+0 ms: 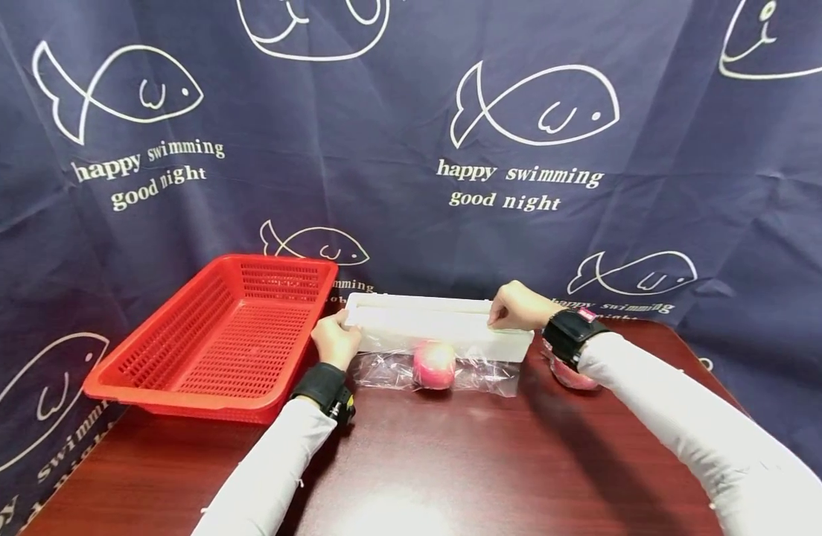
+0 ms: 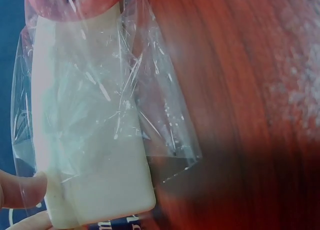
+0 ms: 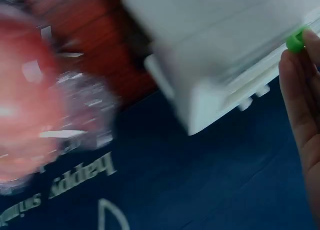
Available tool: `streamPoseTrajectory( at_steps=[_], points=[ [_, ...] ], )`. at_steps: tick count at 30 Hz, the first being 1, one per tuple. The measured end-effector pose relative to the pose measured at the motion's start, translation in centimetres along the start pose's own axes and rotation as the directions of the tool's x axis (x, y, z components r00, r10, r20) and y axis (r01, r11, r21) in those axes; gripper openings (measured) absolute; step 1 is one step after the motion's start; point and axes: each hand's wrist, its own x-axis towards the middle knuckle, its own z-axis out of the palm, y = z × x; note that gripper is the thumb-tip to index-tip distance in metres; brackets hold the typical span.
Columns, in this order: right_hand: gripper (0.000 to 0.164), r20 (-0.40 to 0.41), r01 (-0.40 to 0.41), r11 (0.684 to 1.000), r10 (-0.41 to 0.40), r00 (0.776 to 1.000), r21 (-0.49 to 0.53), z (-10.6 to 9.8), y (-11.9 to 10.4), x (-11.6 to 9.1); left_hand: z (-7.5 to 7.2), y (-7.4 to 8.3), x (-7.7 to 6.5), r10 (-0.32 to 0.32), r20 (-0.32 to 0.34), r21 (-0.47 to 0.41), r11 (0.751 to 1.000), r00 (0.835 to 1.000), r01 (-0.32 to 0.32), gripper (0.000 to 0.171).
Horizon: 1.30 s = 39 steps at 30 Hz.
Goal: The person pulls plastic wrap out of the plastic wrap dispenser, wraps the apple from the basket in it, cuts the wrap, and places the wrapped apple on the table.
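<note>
A long white plastic-wrap dispenser (image 1: 418, 321) lies at the back of the table, with clear film (image 1: 384, 372) spread along its near side. On that film sits a red apple (image 1: 434, 366), partly visible at the top of the left wrist view. My left hand (image 1: 336, 341) grips the dispenser's left end; thumb and a finger show at its corner in the left wrist view. Over the dispenser's right part, my right hand (image 1: 522, 306) pinches a small green slider (image 3: 296, 42) on the long edge. The head view does not show the slider.
A red perforated plastic basket (image 1: 277, 406) stands at the left of the brown table (image 1: 438, 454). Beyond the dispenser's right end lies a film-wrapped apple (image 1: 575, 378), partly behind my right wrist. A dark blue printed cloth (image 1: 397, 149) hangs close behind the table.
</note>
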Motion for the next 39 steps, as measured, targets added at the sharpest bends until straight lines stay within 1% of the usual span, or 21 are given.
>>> streamPoseTrajectory(
  at_steps=[3,5,7,10,14,19,23,25,27,29,31,32,34,36,39],
  points=[
    [0.011,-0.027,-0.005,1.000,0.005,1.000,-0.003,-0.1,0.8,-1.4,-0.2,-0.2,0.1,0.000,0.014,0.011,1.000,1.000,0.000,0.042],
    [0.012,-0.042,-0.013,1.000,0.013,0.999,-0.004,-0.1,1.2,-2.1,-0.3,-0.3,0.2,-0.015,0.020,0.015,1.000,1.000,0.015,0.043],
    [0.012,-0.053,-0.020,1.000,0.020,0.998,0.003,-0.1,1.4,-2.7,-0.4,-0.4,0.2,-0.026,0.016,0.028,0.999,1.000,0.025,0.044],
    [0.010,-0.063,-0.007,1.000,0.008,0.998,0.007,0.0,1.7,-3.5,-0.3,-0.5,0.1,-0.048,0.009,0.034,0.998,0.999,0.048,0.044],
    [0.014,-0.077,-0.011,1.000,0.010,0.997,-0.011,0.1,2.4,-4.6,0.0,-0.6,-0.2,-0.040,0.007,0.029,0.999,0.999,0.040,0.042],
    [0.013,-0.097,-0.019,1.000,0.017,0.995,-0.019,0.4,2.7,-5.1,-0.2,-0.6,-0.1,-0.028,0.002,0.019,0.999,1.000,0.028,0.043],
    [0.012,-0.108,-0.033,0.999,0.032,0.994,-0.007,0.2,2.5,-5.1,-0.2,-0.4,0.2,-0.040,0.014,0.025,0.999,0.999,0.040,0.043],
    [0.009,-0.126,-0.048,0.999,0.045,0.991,-0.016,0.2,2.1,-5.2,-0.1,-0.4,0.3,-0.047,0.015,0.026,0.999,0.999,0.047,0.043],
    [0.010,-0.178,-0.067,0.997,0.059,0.982,-0.036,0.3,1.3,-5.1,-0.1,-0.3,0.2,-0.062,0.019,0.025,0.998,0.998,0.061,0.043],
    [0.018,-0.250,-0.071,0.996,0.055,0.967,-0.056,0.8,-0.1,-4.8,-0.1,-0.3,0.1,-0.078,0.025,0.022,0.997,0.997,0.077,0.042],
    [0.029,-0.310,-0.046,0.997,0.026,0.951,-0.059,1.5,-2.2,-4.2,-0.1,-0.3,0.0,-0.097,0.030,0.021,0.995,0.995,0.097,0.042],
    [0.035,-0.323,-0.029,0.998,0.010,0.946,-0.054,1.9,-3.3,-3.8,0.0,-0.3,0.0,-0.100,0.028,0.023,0.995,0.995,0.100,0.042],
    [0.045,-0.321,0.020,0.999,-0.032,0.946,-0.043,2.9,-5.7,-3.1,0.0,-0.2,0.1,-0.105,0.029,0.021,0.994,0.994,0.104,0.042],
    [0.054,-0.289,0.061,0.998,-0.066,0.955,-0.028,3.9,-7.8,-2.4,0.0,-0.1,0.2,-0.104,0.030,0.019,0.994,0.994,0.103,0.042],
    [0.065,-0.233,0.074,0.997,-0.076,0.969,-0.021,5.2,-9.7,-1.6,0.0,0.2,0.2,-0.103,0.034,0.015,0.995,0.994,0.102,0.042]
  ],
)
